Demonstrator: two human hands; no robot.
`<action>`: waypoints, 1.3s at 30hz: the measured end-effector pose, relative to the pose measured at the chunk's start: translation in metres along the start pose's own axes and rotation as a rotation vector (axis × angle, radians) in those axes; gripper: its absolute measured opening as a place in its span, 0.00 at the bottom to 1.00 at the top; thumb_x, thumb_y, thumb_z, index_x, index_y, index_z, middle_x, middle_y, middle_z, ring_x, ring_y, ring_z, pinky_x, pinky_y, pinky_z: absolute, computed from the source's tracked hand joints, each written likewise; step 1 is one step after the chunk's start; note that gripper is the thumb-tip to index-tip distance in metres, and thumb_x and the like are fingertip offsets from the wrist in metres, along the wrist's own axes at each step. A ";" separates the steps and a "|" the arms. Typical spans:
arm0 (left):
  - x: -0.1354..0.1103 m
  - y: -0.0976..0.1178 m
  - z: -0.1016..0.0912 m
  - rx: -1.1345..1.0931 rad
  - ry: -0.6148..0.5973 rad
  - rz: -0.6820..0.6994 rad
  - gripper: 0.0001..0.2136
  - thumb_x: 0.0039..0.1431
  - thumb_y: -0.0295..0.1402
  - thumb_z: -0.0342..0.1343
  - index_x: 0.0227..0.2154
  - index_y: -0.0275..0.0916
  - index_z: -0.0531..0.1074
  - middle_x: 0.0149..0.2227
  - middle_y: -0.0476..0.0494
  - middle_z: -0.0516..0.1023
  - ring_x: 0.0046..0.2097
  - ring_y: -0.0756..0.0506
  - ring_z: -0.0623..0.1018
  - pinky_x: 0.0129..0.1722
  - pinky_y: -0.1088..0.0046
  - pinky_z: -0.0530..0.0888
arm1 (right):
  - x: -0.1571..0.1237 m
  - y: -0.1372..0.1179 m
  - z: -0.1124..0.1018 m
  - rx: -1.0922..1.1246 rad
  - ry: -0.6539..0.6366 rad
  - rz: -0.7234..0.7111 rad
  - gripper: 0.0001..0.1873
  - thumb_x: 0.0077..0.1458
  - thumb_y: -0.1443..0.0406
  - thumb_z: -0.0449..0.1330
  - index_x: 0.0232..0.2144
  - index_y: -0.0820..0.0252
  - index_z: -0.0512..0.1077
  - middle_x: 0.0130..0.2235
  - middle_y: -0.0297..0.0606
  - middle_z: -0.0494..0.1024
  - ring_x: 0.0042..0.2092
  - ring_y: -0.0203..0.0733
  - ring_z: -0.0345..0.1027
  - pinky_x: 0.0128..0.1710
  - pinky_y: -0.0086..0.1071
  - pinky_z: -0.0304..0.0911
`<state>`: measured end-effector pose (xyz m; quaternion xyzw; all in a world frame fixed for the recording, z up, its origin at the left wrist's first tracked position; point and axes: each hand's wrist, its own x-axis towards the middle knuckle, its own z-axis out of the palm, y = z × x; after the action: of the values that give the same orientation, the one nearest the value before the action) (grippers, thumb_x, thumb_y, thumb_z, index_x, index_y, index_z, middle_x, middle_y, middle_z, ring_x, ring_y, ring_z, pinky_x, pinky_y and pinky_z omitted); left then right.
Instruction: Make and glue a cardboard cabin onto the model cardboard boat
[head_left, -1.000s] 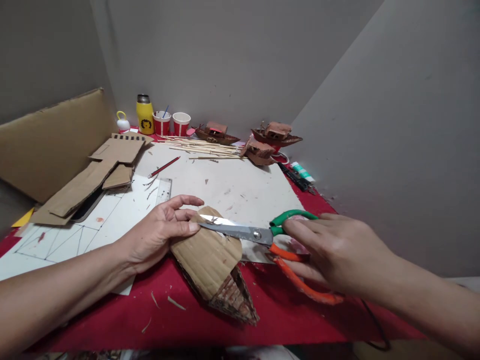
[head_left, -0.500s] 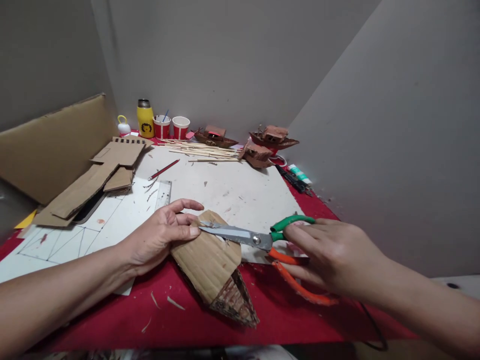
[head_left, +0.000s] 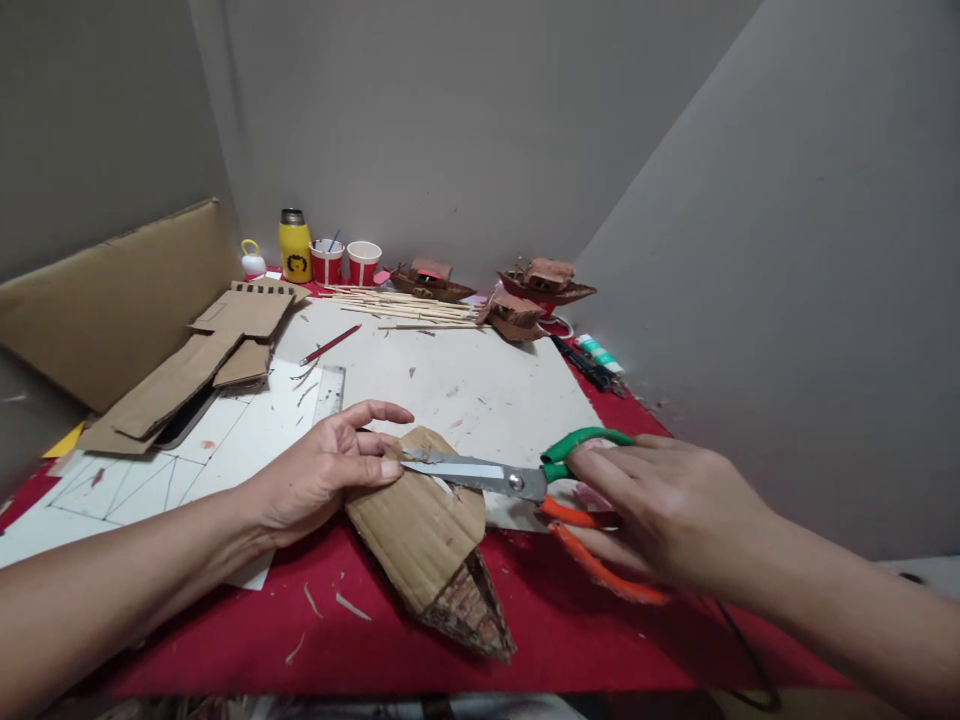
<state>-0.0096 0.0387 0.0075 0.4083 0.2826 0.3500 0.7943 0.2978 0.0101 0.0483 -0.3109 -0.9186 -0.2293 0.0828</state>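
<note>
My left hand [head_left: 337, 462] grips a cardboard model boat [head_left: 420, 525] by its far left edge, thumb on top and index finger stretched out. The boat's pointed end, brown and rough, tilts toward me over the red cloth. In my right hand [head_left: 667, 510] are scissors [head_left: 516, 482] with one green and one orange handle loop. Their blades lie across the boat's tan cardboard top, tips close to my left thumb. Whether the blades have cardboard between them, I cannot tell.
Finished-looking model boats [head_left: 544, 280] stand at the back beside thin wooden sticks [head_left: 405, 305]. Red-and-white cups [head_left: 364, 265] and a yellow bottle [head_left: 295, 248] are near the wall. Cut cardboard [head_left: 180, 375], a pencil [head_left: 330, 345] and a ruler [head_left: 330, 388] lie left.
The scissors' handles look slightly closer together. The view has shifted a little; both hands and the boat keep nearly the same places.
</note>
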 end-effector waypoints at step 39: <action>0.002 -0.003 -0.006 0.044 -0.084 -0.039 0.26 0.45 0.27 0.68 0.48 0.40 0.68 0.33 0.47 0.79 0.32 0.48 0.75 0.36 0.73 0.66 | 0.005 0.020 0.011 0.086 0.007 -0.162 0.19 0.67 0.57 0.47 0.24 0.56 0.62 0.20 0.31 0.66 0.21 0.38 0.59 0.24 0.33 0.50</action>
<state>-0.0116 0.0418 0.0021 0.4343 0.2647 0.3106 0.8031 0.3057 0.0317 0.0471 -0.2310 -0.9494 -0.1968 0.0807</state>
